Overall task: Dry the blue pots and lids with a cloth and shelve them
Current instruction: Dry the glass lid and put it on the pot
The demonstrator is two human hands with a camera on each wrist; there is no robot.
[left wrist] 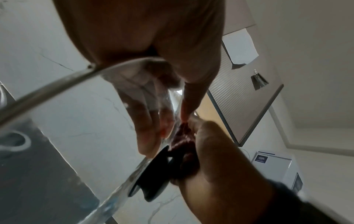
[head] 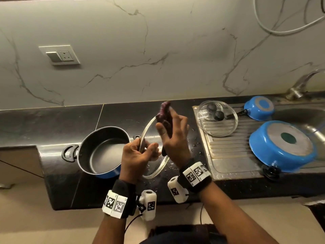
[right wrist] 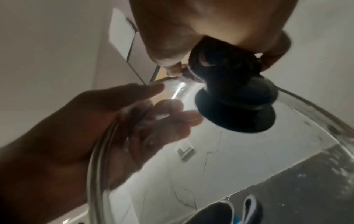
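We hold a glass lid (head: 154, 166) on edge above the black tabletop (head: 52, 120), just right of an upright blue pot (head: 103, 150) with a dark interior and black loop handles. Our left hand (head: 135, 155) clasps the lid's rim, fingers curled behind the glass and thumb on the near side; in the right wrist view those fingers (right wrist: 172, 119) show through the clear dome. Our right hand (head: 175, 140) presses a dark purple cloth (head: 164, 111) against the lid's far side, thumb and fingers folded round the cloth, so both grips are closed: the left on the lid, the right on the cloth. The lid's black knob (right wrist: 237, 109) sticks out toward the right palm, and the left wrist view shows the cloth (left wrist: 184, 139) bunched just beside the knob (left wrist: 153, 174).

To the right, a steel draining board (head: 228, 155) carries a second glass lid (head: 217, 118) lying flat, with what looks like another knob beneath it. A small blue saucepan (head: 260, 107) sits upside down at the back of the board, its black handle pointing toward that lid. A larger blue pot (head: 281, 147) rests upside down and tilted at the near edge by the sink (head: 299, 113). Water droplets speckle the tabletop between our hands and the draining board. A tap (head: 302, 83) stands behind the sink, and a wall socket (head: 59, 54) sits on the marble backsplash.
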